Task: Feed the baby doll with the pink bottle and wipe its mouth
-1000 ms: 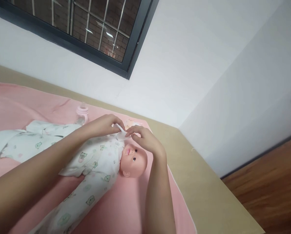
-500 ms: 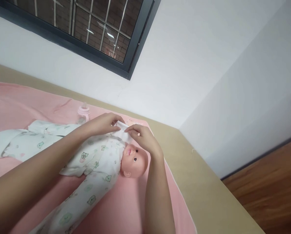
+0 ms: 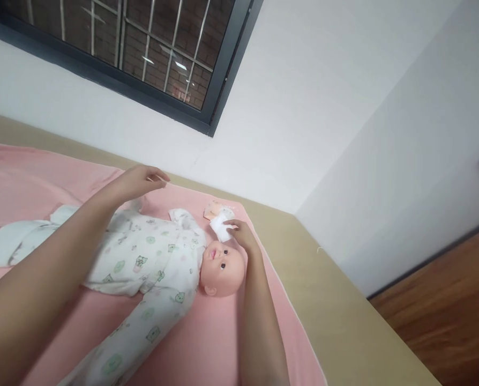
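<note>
White cloth (image 3: 220, 227) stays pinched in right hand (image 3: 243, 236); left hand (image 3: 139, 182), now away, hangs open.

white cloth (image 3: 221, 227) beside doll's head (image 3: 222, 268), doll on its back

Dark-framed window (image 3: 219, 80), metal bars outside, brickwork beyond, light reflections on glass. White walls (image 3: 304, 80) meet at corner. Tan tabletop (image 3: 315, 289); reddish-brown wood-grain surface (image 3: 448, 316) at right.
</note>
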The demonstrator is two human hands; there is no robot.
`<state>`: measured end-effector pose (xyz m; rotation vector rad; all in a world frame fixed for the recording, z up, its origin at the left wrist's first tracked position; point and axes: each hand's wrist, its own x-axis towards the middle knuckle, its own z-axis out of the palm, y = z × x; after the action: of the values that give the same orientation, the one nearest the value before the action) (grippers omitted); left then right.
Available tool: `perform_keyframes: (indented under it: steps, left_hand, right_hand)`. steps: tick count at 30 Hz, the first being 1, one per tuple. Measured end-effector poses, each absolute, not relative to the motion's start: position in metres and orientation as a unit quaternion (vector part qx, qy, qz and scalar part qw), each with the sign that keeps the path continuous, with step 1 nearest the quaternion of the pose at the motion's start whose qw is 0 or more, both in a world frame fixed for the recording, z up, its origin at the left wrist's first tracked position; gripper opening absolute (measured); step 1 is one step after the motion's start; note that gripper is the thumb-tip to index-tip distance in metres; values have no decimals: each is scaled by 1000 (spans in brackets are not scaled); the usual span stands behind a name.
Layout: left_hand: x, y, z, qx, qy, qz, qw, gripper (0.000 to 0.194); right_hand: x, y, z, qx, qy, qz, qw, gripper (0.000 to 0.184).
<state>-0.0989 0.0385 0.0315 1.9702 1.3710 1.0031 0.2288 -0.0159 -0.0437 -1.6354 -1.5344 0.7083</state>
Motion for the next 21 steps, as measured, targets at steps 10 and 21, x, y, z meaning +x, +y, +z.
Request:
perform_keyframes:
  steps: [10,21]
  left_hand:
    - [-122,46,26,638,589,444,223,48]
    - [-138,87,-18,680,600,350,235,75]
  right_hand:
    - [241,-1,-94,-669,-571,212,426,29]
    - [258,-6,-106,-717,-565,-57,405,37]
